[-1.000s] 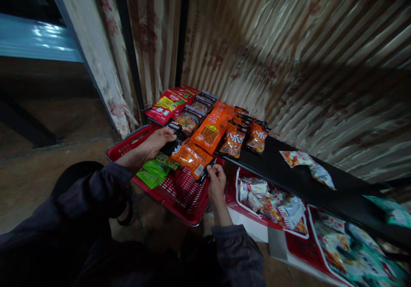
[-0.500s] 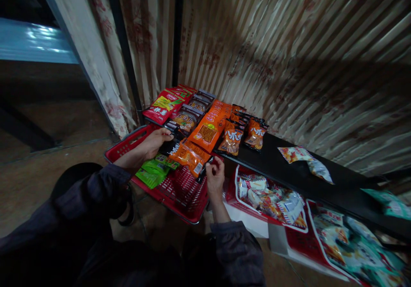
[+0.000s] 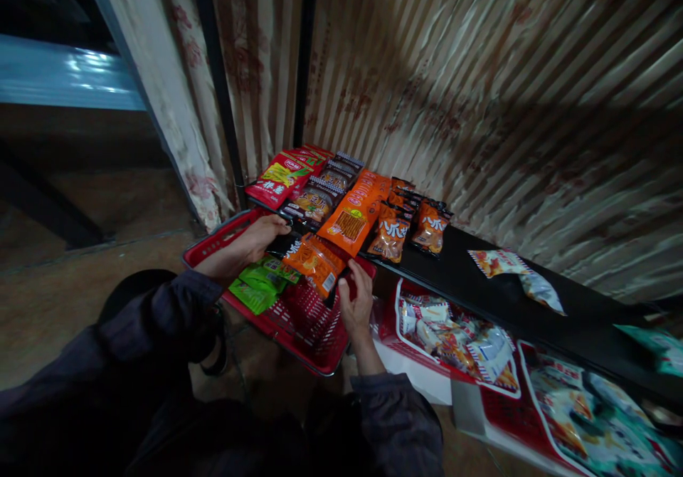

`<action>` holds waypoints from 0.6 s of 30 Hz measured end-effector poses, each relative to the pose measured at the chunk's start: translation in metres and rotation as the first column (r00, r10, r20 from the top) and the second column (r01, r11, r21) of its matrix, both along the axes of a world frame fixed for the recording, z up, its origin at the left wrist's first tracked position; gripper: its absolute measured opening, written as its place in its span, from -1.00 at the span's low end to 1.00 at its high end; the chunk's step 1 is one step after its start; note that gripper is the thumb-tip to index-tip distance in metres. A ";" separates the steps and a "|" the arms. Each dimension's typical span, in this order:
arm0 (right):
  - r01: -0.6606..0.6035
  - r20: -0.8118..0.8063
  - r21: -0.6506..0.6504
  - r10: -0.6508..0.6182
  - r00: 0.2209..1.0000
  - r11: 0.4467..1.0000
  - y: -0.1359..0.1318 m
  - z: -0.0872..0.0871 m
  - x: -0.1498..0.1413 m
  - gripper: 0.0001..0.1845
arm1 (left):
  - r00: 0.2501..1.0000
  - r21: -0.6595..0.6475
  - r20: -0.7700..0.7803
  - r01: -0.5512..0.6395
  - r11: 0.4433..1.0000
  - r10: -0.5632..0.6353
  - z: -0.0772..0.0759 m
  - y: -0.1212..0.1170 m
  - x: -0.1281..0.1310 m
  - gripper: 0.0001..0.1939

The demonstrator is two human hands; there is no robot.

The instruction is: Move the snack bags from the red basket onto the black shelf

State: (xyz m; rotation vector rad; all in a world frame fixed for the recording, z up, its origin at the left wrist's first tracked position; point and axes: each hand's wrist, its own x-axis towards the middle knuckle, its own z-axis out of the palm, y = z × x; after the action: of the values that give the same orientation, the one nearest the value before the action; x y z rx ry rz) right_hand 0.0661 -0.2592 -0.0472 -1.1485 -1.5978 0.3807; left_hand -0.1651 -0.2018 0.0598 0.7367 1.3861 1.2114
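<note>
An orange and black snack bag [image 3: 316, 263] hangs over the red basket [image 3: 314, 352], its dark end pinched in my left hand [image 3: 259, 240]. Beside the bag's barcode end is my right hand [image 3: 356, 297], thumb and fingers apart, with no bag between them. Inside the basket lie green snack packets [image 3: 259, 286]. On the black shelf just beyond my hands are a large orange bag of snack sticks [image 3: 355, 213], brown snack packets [image 3: 314, 203] and red snack bags [image 3: 282, 178]. Two small orange snack bags [image 3: 389, 233] stand at the front, with more behind.
Along the right, a red basket with a white rim [image 3: 399, 320] holds white snack packets; another basket [image 3: 526, 377] has white and teal ones. A pair of white packets [image 3: 515, 270] lies on the black shelf [image 3: 459, 267]. Pleated curtains [image 3: 427, 71] hang behind it.
My right hand's fingers have parted and let go of the barcode end of the orange snack bag. The left hand keeps its pinch. The whole view has shifted slightly.
</note>
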 end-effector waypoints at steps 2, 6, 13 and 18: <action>-0.058 0.072 0.065 0.054 0.996 0.996 -0.002 0.003 -0.001 -0.53 | 0.999 0.004 -0.027 0.033 0.999 -0.032 -0.002 0.001 -0.001 -0.82; -0.181 0.192 0.122 0.156 0.969 0.976 -0.004 0.004 -0.003 -0.50 | 0.998 0.008 -0.055 0.043 0.999 -0.042 -0.007 0.003 -0.006 -0.82; -0.303 0.333 0.123 0.248 0.910 0.945 -0.006 -0.001 -0.005 -0.09 | 0.994 -0.022 -0.088 0.068 0.997 -0.069 -0.005 0.005 -0.008 -0.85; -0.271 0.363 0.092 0.221 0.905 0.958 -0.010 -0.002 -0.011 -0.22 | 0.987 -0.055 -0.082 0.133 0.990 -0.137 0.003 0.002 -0.006 -0.84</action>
State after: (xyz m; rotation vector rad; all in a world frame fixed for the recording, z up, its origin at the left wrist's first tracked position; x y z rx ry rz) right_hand 0.0549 -0.2696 -0.0489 -0.9416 -2.0606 0.2283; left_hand -0.1706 -0.1999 0.0627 0.8422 1.4075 1.0471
